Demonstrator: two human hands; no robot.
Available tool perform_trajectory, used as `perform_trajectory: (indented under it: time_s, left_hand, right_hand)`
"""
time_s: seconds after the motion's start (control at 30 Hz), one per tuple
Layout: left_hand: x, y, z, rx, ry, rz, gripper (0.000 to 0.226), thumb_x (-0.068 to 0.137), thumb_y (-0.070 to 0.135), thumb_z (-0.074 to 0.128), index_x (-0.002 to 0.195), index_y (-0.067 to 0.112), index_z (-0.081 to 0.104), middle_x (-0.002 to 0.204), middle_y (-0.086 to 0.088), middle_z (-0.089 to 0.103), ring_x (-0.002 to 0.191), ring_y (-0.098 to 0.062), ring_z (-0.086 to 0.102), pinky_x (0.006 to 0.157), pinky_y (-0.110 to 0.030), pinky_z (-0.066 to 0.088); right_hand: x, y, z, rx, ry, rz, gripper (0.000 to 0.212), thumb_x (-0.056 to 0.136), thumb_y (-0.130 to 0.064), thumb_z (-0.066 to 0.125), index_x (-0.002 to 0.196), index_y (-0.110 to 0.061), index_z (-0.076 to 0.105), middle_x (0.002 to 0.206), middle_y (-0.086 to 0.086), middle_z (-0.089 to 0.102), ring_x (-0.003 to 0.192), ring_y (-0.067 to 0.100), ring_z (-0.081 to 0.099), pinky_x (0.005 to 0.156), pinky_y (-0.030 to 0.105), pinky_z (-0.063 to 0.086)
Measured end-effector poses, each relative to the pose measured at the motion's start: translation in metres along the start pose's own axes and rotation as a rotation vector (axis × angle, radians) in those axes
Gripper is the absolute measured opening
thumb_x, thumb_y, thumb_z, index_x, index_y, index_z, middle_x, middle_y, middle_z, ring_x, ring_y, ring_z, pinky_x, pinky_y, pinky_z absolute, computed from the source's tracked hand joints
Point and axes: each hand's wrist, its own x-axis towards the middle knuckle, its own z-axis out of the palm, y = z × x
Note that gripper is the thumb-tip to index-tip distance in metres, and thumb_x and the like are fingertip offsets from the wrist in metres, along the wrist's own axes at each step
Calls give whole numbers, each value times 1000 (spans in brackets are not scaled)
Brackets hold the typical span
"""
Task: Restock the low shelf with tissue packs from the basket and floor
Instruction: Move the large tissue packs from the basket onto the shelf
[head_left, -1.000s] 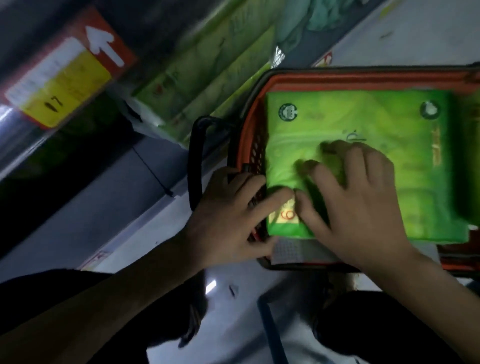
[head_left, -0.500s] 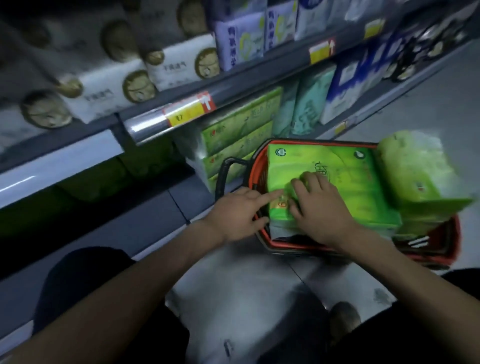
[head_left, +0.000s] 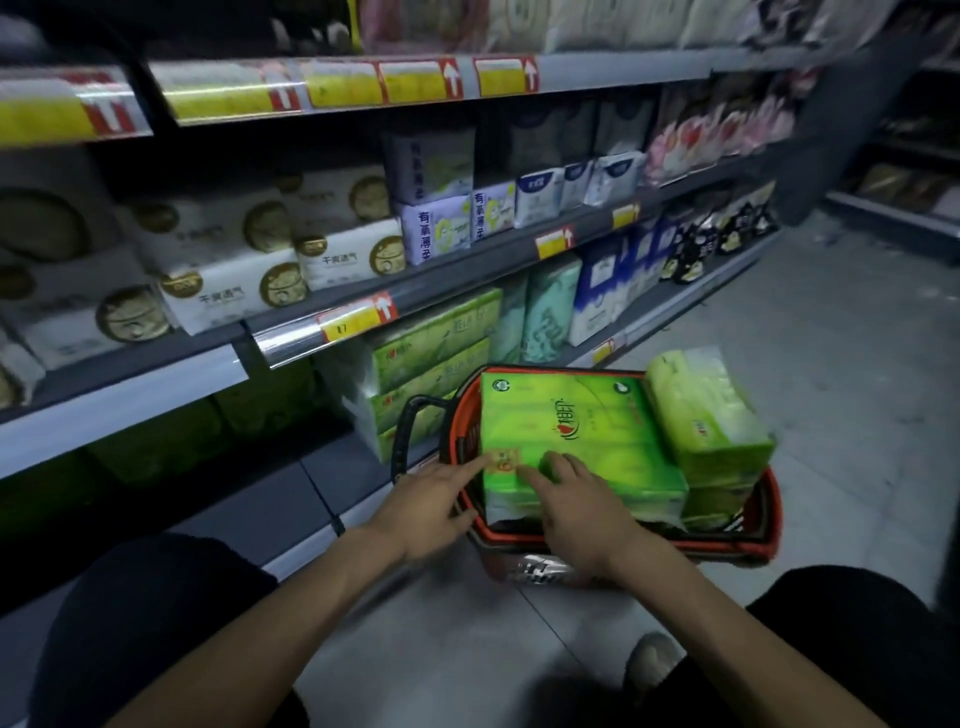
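I had both hands at the near end of the big green tissue pack (head_left: 576, 426), a flat rectangular block in glossy plastic film that lay on top of the load in the basket (head_left: 773, 519). My left hand (head_left: 431, 504) was spread, fingers straight, the index tip touching the pack's near left corner by a small orange sticker (head_left: 503, 460), and the thumb lay close to the rim. My right hand (head_left: 576, 506) rested palm down on the same end of the pack, fingers loosely spread over the film; neither hand had closed round anything.

The basket was red moulded plastic with a rounded rim and a black looped handle (head_left: 402, 436) hanging on its shelf side. It stood on the smooth grey floor (head_left: 857, 395) just in front of the low shelf (head_left: 249, 514), a flat grey metal deck. A second pack (head_left: 711, 415), paler green with crinkled clear wrap, sat tilted beside the first, higher at its far end.

On the low shelf, near the basket, matching green packs (head_left: 436, 358) were stacked flat. A clear curved strip above them carried a red and yellow price label (head_left: 356, 322).
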Motion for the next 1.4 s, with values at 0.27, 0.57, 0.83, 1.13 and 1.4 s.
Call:
perform_trajectory:
  time_s: [0.27,0.57,0.83,1.13,1.4]
  left_hand:
    - [28,26,-2,-274,201,-146,77,84,71,66,147,34,40,140,2,61,123,-23,60,96,-39,51]
    - [39,16,12,-7,121,24,87,90,69,59,158,57,7,116,2,45,111,-21,51,93,-41,44]
    - [43,13,24,213,366,171,66,100,52,53,160,36,31,93,0,47,81,-24,58,65,-38,51]
    - [57,7,10,334,457,260,52,104,50,29,152,40,47,85,2,52,72,-22,58,65,-34,44]
    - [60,19,-12,-29,487,178,46,106,54,36,143,42,59,88,8,46,80,-13,58,62,-29,43]
  right_hand:
    - [1,45,-17,23,152,223,51,98,-27,49,149,-27,45,141,11,49,128,36,47,99,43,47]
    - [9,30,-8,-93,39,107,61,88,-21,67,140,-18,35,132,13,43,118,37,47,84,42,47]
    - [7,30,-9,-78,64,80,50,93,-39,61,135,-18,43,132,12,43,118,35,47,88,39,47]
    - [4,36,-17,-2,81,60,64,83,-72,59,124,-23,52,126,8,44,118,31,47,95,41,48]
    - [-3,48,-18,-44,240,18,74,72,-57,79,133,-29,45,145,9,37,134,33,40,104,41,43]
